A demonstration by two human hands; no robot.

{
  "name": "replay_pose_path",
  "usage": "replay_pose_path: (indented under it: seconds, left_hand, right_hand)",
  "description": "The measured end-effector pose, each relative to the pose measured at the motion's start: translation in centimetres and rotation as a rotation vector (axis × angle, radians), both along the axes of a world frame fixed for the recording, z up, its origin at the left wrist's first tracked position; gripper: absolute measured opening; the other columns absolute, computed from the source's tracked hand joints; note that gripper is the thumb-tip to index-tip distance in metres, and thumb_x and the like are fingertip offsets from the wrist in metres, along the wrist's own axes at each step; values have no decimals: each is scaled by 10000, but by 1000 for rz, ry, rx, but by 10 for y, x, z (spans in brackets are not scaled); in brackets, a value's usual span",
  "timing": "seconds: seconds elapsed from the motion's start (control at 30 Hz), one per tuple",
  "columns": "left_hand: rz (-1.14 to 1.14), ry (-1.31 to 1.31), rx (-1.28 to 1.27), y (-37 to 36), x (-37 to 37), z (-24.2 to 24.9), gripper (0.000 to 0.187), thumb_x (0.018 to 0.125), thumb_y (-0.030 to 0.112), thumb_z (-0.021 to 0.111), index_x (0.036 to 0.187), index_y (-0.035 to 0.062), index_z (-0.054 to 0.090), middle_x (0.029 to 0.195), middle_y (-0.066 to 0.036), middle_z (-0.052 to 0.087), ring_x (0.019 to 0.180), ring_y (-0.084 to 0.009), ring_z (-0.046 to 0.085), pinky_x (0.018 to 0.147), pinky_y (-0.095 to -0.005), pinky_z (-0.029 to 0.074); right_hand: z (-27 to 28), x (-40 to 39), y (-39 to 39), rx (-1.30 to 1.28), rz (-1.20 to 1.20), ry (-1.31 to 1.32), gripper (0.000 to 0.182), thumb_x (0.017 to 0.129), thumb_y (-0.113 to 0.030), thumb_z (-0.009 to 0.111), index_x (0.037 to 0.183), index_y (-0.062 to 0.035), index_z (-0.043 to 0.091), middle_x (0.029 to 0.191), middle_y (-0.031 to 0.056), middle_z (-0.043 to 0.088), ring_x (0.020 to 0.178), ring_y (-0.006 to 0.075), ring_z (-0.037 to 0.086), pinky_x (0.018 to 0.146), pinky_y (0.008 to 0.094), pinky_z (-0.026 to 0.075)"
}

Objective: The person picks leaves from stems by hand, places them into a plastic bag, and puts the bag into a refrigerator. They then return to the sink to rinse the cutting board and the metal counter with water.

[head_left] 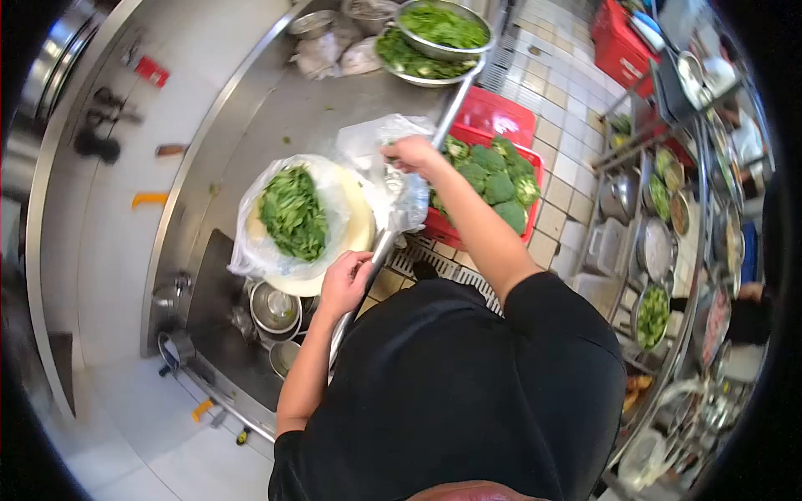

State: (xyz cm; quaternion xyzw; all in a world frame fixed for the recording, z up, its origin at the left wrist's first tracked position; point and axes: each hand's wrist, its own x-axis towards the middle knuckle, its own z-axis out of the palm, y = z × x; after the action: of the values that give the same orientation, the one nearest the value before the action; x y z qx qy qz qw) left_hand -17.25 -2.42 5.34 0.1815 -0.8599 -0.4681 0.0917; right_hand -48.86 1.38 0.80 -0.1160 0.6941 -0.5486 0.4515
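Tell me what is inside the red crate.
The red crate holds broccoli heads piled in view. The right hand, arm and a plastic bag cover its near part; the bottom is hidden.

left hand [344, 284] fingers hidden under plastic bag [288, 213] rim

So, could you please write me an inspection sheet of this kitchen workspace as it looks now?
Surface: steel counter, mostly bare at its middle.
Job's things: clear bag of chopped greens on a round board; empty plastic bag.
Clutter: two metal bowls of greens; small steel pots.
Grip: left hand at the board's edge; right hand pinching the empty bag.
Cables: nothing seen.
Surroundings: red crate of broccoli on the tiled floor; rack of bowls at right.
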Motion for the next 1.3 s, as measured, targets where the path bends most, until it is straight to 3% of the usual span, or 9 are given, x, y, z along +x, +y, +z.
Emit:
replay_pose_path:
  seconds: [0.1,0.37,0.53,0.77,0.87,0.9,1.0,1.13,1.3]
  left_hand:
    - [97,12,92,-4,8,-4,185,913,139,623,1029,6,677,875,-117,668,713,-177,616,664,-287,498]
    - [254,61,308,-11,44,-21,197,925,157,629,1047,8,673,807,-46,676,701,-89,587,660,-252,486]
    - [238,12,383,-14,54,-31,215,985,156,567,1102,-8,642,886,-58,700,765,-99,620,734,-261,514]
    - [390,-5,381,-8,94,-43,197,959,157,585,1039,1,674,894,-101,720,806,-121,669,740,-276,511]
    - [432,-79,269,-1,101,-41,163,942,123,581,996,4,680,883,-110,707,805,-181,677,745,-296,515]
    - [378,-22,150,-1,96,-37,152,931,115,585,977,8,681,874,-113,697,805,-213,671,747,-309,515]
    - [181,191,-253,-6,49,-9,120,864,78,602,941,25,677,875,-127,649,854,-334,619,778,-366,507]
    - [-90,261,-534,-10,-44,37,280,790,54,610,1067,52,648,1112,-110,648,1081,-295,573,892,-406,474]
    - [-119,122,-1024,-33,-117,-31,297,814,138,540,1075,67,663,1117,-107,644,1161,-312,508,989,-437,394]
  right_hand:
    - [12,22,27,-8,136,-159,257,877,-255,730,720,-80,626,589,-37,513,496,68,426,443,233,319]
    - [40,139,40,-95,401,212,293,824,-288,767,770,-11,689,669,47,648,585,122,558,569,291,463]
    - [44,176,-64,-49,480,1017,305,847,-230,606,1038,1,662,777,265,657,763,420,654,696,466,527]
    - [53,116,-20,181,495,1024,278,828,-175,567,995,11,689,927,266,674,888,410,662,821,468,527]
    - [11,52,15,662,595,1018,273,775,-184,556,881,-8,736,959,236,691,923,410,669,840,468,530]
    - [-12,25,16,658,675,991,324,753,-169,556,972,5,719,1021,245,684,971,409,657,874,454,519]
    - [-18,-4,7,286,657,937,472,751,-112,528,1195,18,623,1166,263,635,1107,374,611,966,412,477]
    - [6,0,-38,-167,581,1030,579,751,-32,481,1328,-5,516,1151,282,619,1079,416,592,956,429,458]
    - [44,16,-56,-229,704,921,571,732,-20,488,1299,-36,557,1192,276,603,1100,421,576,962,425,456]
